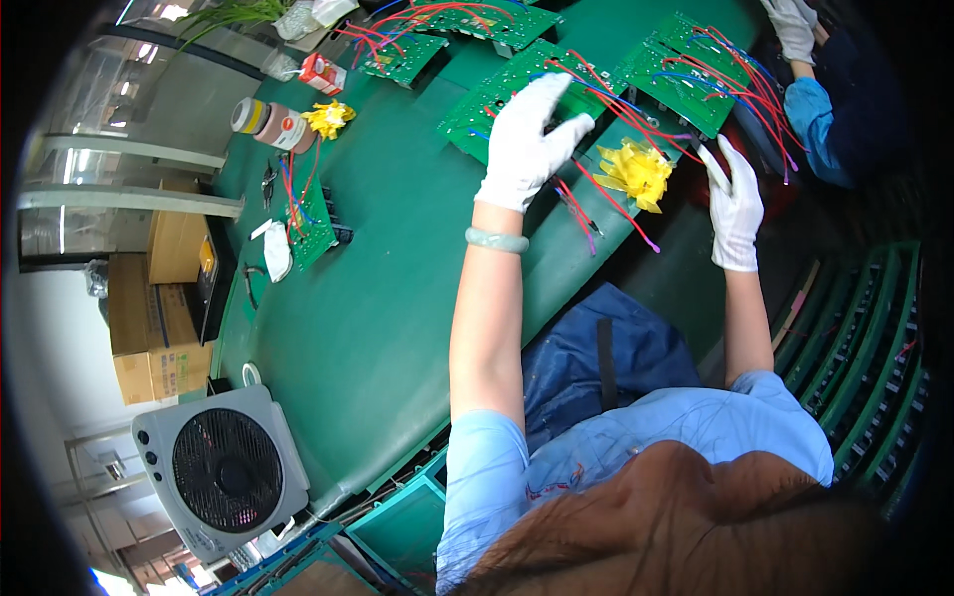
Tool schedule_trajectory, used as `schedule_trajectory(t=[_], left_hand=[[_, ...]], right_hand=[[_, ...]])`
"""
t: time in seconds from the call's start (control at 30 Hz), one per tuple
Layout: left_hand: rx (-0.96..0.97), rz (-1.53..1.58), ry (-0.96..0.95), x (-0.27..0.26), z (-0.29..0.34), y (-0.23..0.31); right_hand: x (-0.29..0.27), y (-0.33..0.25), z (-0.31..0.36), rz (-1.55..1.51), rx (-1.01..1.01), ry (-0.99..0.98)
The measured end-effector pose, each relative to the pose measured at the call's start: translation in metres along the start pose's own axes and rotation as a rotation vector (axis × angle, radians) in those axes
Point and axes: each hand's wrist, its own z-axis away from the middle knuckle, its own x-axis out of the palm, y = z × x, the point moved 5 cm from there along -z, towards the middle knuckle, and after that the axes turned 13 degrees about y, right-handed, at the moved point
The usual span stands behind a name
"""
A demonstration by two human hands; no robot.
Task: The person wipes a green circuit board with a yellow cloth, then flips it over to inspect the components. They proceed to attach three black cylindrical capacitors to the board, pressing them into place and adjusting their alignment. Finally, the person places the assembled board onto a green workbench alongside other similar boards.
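Board [477,117] lies on the green surface [378,248], partly under the left hand [527,149], whose fingers I see spread wide. Off to its right, the right hand [735,209] is close by the red wires [626,215]; I can't tell whether its fingers grip one. Loose ends lie beside the yellow bundle [636,175], so a careless sideways pull could snag them and drag the board askew.
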Motion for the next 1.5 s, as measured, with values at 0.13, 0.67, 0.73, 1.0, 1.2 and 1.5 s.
schedule_trajectory(t=[0.13,0.67,0.73,1.0,1.2,1.5], left_hand=[[-0.233,0.23,0.284,-0.057,0.023,-0.025],[-0.417,-1.014,0.231,-0.309,0.135,-0.137],[-0.502,-1.06,0.147,-0.292,0.134,-0.151],[-0.233,-1.334,0.065,-0.305,0.152,-0.155],[-0.077,-1.444,0.022,-0.318,0.178,-0.114],[-0.362,-1.013,0.331,-0.335,0.238,0.008]], right_hand=[[-0.022,-0.023,0.025,-0.342,0.129,0.085],[0.025,-0.251,0.114,-1.189,0.342,-1.125],[0.043,-0.249,0.127,-1.005,0.232,-1.075],[0.04,-0.252,0.128,-0.945,0.308,-1.117],[0.043,-0.251,0.129,-0.97,0.446,-1.21],[0.162,-0.305,0.119,-1.287,0.534,-1.251]])
